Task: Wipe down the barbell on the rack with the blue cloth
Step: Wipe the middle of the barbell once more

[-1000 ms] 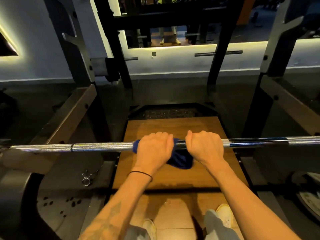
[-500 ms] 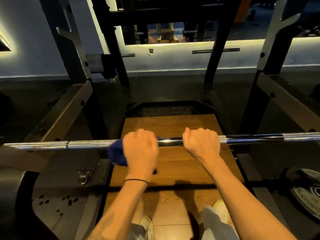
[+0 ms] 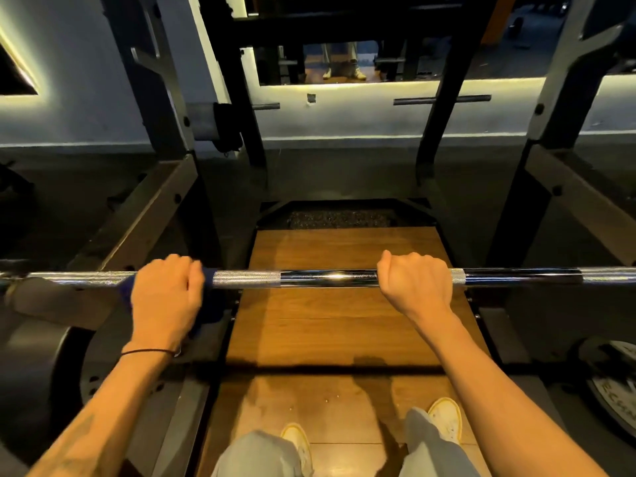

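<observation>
A chrome barbell point(image 3: 309, 277) lies level across the rack, left to right, at waist height. My left hand point(image 3: 164, 297) wraps a blue cloth point(image 3: 210, 304) around the bar left of centre; the cloth shows on both sides of the hand and hangs below it. My right hand point(image 3: 414, 284) grips the bare bar right of centre, fingers curled over the top. A shiny smooth stretch of bar lies between the two hands.
Dark rack uprights point(image 3: 165, 108) and slanted safety arms point(image 3: 137, 232) stand on both sides. A wooden platform point(image 3: 337, 318) lies below the bar, with my white shoes point(image 3: 444, 418) on it. A weight plate point(image 3: 616, 390) lies low right, another large plate point(image 3: 38, 373) low left.
My left hand has slid the blue cloth leftward along the bar, away from my right hand, baring the centre. My right hand has kept its grip.
</observation>
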